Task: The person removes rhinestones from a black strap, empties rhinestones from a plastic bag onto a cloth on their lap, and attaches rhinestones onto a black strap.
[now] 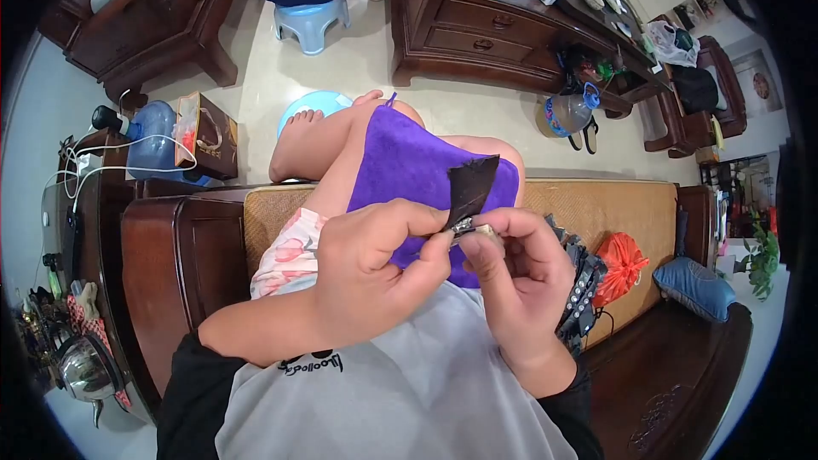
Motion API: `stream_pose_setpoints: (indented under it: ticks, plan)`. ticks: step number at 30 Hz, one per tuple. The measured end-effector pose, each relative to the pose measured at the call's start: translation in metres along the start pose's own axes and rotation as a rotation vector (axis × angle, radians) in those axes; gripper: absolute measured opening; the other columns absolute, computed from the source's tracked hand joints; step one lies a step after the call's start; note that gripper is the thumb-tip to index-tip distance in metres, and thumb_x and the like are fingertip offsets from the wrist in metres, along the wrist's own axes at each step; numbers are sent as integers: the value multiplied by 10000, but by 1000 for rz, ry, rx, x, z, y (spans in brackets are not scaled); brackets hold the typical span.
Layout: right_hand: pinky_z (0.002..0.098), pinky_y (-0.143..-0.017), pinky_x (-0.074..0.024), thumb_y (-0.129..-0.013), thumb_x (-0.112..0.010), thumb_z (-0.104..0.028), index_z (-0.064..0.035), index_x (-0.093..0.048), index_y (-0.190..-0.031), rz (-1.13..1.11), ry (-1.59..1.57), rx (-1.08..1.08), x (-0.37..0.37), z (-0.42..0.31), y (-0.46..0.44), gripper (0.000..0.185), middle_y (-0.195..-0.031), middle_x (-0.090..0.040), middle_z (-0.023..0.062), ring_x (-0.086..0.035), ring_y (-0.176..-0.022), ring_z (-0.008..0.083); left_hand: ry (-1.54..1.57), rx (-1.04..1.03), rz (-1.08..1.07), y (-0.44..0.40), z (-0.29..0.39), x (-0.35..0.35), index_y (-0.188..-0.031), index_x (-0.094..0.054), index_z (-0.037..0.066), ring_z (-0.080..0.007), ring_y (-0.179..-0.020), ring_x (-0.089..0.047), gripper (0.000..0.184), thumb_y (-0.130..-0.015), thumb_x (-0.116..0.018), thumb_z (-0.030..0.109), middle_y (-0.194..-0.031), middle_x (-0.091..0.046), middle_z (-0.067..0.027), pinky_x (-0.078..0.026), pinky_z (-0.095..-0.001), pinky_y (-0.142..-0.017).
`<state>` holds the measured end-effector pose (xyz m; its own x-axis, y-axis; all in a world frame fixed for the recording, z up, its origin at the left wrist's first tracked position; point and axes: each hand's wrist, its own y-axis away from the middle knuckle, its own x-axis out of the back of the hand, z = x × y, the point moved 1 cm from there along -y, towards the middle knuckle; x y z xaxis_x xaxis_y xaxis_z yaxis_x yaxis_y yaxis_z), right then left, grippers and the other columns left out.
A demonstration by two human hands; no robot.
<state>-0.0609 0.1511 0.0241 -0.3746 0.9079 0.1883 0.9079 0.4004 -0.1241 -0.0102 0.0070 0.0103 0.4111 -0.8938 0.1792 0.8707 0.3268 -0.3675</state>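
The left grip (375, 249) pinches one end of the silver piece (463, 225), and the right grip (527, 268) pinches the other, apparently to steady so small a part. The black strip (474, 187) extends from it, over the purple cloth (405, 158) toward its right edge. The cloth presumably shields the lap. Studded bands (584, 294) lie on the settee (596, 204), within right-hand reach, beside the red bag (620, 268).

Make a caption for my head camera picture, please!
Left hand and right hand pinch a small shiny piece beside a dark strip, above a purple cloth across the legs.
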Motion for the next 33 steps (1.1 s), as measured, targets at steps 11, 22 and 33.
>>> stream_pose_setpoints:
  ticks: [11, 22, 33]
  plan:
    - [207, -537, -407, -759, -686, 47, 0, -658, -924, -43, 166, 147, 5, 6, -5, 175, -806, -637, 72, -523, -613, 119, 368, 358, 8, 4, -9, -3, -838, -609, -27, -70, -541, -498, 73, -770, -627, -45, -678, -612, -17, -411, -189, -490]
    - [227, -489, -404, -735, -705, 42, -5, -667, -913, -11, 382, 241, 5, 2, -3, 188, -819, -652, 87, -527, -586, 139, 408, 438, -52, 5, -8, -3, -829, -599, -24, -33, -559, -473, 10, -824, -607, -19, -686, -579, 5, -392, -160, -495]
    - [205, -608, -412, -746, -741, -29, -8, -641, -925, 158, 158, 189, 15, 27, -13, 207, -818, -627, 34, -538, -685, 99, 366, 427, -140, 6, -23, -1, -855, -607, -5, -67, -613, -497, 59, -843, -560, -39, -752, -596, -30, -415, -162, -554]
